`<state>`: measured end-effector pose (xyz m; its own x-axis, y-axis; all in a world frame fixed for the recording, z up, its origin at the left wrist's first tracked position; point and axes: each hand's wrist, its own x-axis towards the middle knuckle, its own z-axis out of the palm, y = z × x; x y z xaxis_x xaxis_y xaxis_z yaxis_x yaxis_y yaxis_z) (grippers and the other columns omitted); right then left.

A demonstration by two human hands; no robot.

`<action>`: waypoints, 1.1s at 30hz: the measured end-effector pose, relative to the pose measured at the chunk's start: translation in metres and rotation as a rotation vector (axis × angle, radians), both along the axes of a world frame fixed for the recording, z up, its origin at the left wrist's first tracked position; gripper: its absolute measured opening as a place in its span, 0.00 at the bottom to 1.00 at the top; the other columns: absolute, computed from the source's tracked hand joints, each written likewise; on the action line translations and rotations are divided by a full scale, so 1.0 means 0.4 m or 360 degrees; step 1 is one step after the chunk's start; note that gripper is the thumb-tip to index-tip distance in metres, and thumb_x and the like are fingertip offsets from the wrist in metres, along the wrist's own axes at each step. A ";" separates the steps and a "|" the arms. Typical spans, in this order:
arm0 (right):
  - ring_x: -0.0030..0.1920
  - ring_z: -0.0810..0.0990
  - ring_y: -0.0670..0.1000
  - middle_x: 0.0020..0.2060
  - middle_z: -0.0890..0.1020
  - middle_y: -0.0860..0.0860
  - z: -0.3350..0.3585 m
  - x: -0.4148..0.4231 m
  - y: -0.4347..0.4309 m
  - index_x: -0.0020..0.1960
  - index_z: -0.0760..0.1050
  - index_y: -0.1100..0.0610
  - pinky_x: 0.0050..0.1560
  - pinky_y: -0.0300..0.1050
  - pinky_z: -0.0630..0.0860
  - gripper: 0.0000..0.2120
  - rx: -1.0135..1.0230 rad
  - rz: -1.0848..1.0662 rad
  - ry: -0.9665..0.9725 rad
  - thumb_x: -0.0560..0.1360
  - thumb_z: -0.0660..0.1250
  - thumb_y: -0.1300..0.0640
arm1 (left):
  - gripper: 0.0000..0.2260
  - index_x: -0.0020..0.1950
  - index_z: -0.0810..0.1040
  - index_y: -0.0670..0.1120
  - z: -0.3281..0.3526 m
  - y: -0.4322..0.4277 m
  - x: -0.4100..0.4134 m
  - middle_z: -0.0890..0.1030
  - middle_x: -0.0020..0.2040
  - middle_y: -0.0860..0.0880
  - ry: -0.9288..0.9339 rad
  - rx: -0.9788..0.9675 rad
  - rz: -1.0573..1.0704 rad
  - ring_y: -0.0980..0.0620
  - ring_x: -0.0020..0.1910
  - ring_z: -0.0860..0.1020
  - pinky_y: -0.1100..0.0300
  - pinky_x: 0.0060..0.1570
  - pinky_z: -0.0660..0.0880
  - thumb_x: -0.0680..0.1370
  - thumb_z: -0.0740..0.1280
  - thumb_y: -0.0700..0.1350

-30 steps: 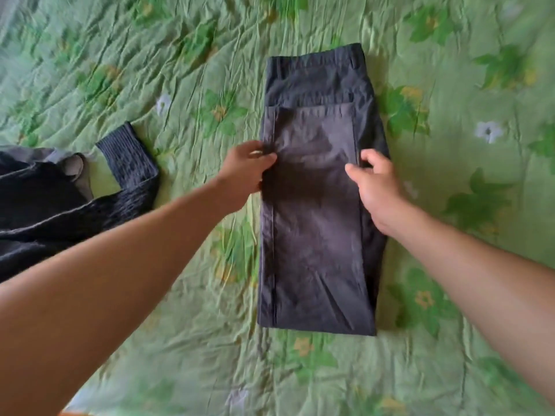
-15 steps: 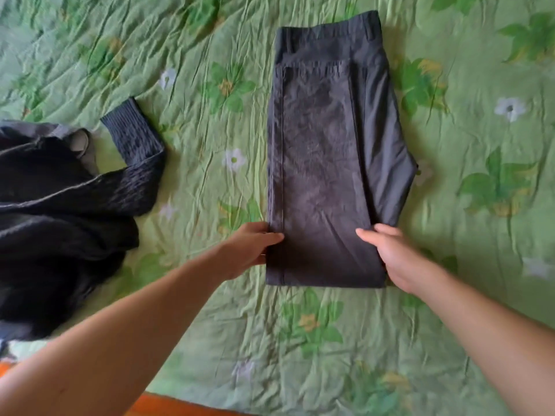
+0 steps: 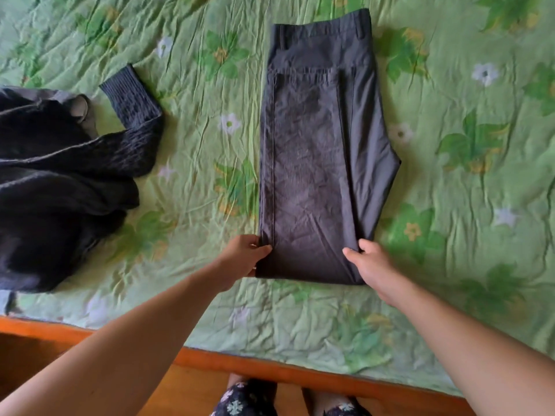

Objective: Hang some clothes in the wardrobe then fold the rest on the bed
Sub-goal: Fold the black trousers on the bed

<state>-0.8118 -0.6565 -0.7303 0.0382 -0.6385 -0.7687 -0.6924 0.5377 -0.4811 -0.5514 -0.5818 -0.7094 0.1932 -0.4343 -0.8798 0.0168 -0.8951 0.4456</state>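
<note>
While standing at the near side of the bed [image 3: 450, 295], pinches the dark trousers [image 3: 312, 163] at their near end with both hands. On the left hand [image 3: 243, 259], at 7 o'clock of the trousers, grip closed on the near left corner, thumb on top of the cloth, fingers curled at the edge. On the right hand [image 3: 372, 265], at 5 o'clock, grip likewise pinching the near right corner, thumb laid over the top layer, fingertips tucked at the side fold. Both forearms bare, reaching in from 6 o'clock.

Trousers flat on the bed, a little right of the middle of the view, folded lengthwise and doubled over, long axis running from 6 to 12 o'clock. Waistband [image 3: 318, 28] at the 12 o'clock end, top layer stopping just short of it. Seat bulging out toward 3 o'clock.

At 9 o'clock of the trousers, well apart, a heap of black clothing [image 3: 60, 190], with one ribbed sleeve [image 3: 132, 106] bent and its cuff pointing to 12 o'clock. Underneath everything, a wrinkled green bedspread [image 3: 195, 181] printed with flowers. Along 6 o'clock, the orange-brown wooden bed frame [image 3: 270, 367], and below it a dark flower-print garment [image 3: 246, 400] on the person's legs.
</note>
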 end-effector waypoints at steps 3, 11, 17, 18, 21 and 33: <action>0.57 0.77 0.51 0.58 0.80 0.53 0.004 -0.034 0.085 0.62 0.76 0.58 0.57 0.44 0.72 0.14 0.0195 0.0003 -0.0026 0.79 0.70 0.55 | 0.04 0.47 0.79 0.40 0.012 0.089 -0.031 0.80 0.41 0.43 0.0071 0.0088 -0.0029 0.48 0.40 0.81 0.43 0.51 0.82 0.80 0.68 0.40; 0.45 0.83 0.54 0.48 0.86 0.56 0.079 0.039 -0.067 0.51 0.78 0.56 0.46 0.47 0.75 0.08 0.0469 -0.0344 -0.0351 0.78 0.71 0.52 | 0.12 0.49 0.82 0.39 0.027 -0.048 -0.008 0.81 0.45 0.39 0.0006 -0.0121 0.0137 0.46 0.42 0.80 0.41 0.51 0.80 0.77 0.72 0.48; 0.52 0.83 0.54 0.56 0.83 0.53 0.019 0.179 -0.328 0.55 0.74 0.48 0.54 0.53 0.78 0.22 0.0039 -0.0320 -0.0391 0.66 0.74 0.40 | 0.11 0.51 0.81 0.42 0.004 -0.341 0.054 0.82 0.40 0.45 -0.0279 -0.0418 0.0285 0.49 0.37 0.80 0.54 0.38 0.76 0.77 0.70 0.50; 0.47 0.81 0.53 0.51 0.82 0.53 0.017 0.203 -0.363 0.53 0.74 0.54 0.49 0.48 0.76 0.18 -0.0080 -0.0298 -0.0365 0.70 0.73 0.44 | 0.10 0.53 0.81 0.43 -0.004 -0.387 0.067 0.82 0.41 0.45 -0.0320 -0.0447 0.0301 0.49 0.37 0.79 0.55 0.37 0.75 0.78 0.70 0.49; 0.37 0.68 0.51 0.37 0.71 0.55 0.048 0.263 -0.442 0.44 0.72 0.64 0.34 0.44 0.62 0.12 -0.0317 -0.0230 -0.0250 0.78 0.67 0.56 | 0.05 0.53 0.81 0.45 -0.015 -0.500 0.102 0.83 0.44 0.46 -0.0383 -0.0533 0.0321 0.48 0.40 0.80 0.54 0.40 0.78 0.79 0.69 0.43; 0.46 0.76 0.57 0.49 0.80 0.59 0.051 0.316 -0.616 0.55 0.73 0.64 0.44 0.48 0.68 0.14 -0.0561 0.0146 0.0196 0.80 0.65 0.52 | 0.13 0.63 0.76 0.47 0.006 -0.680 0.183 0.79 0.45 0.52 -0.0861 -0.0702 -0.0119 0.51 0.43 0.78 0.60 0.43 0.74 0.78 0.71 0.43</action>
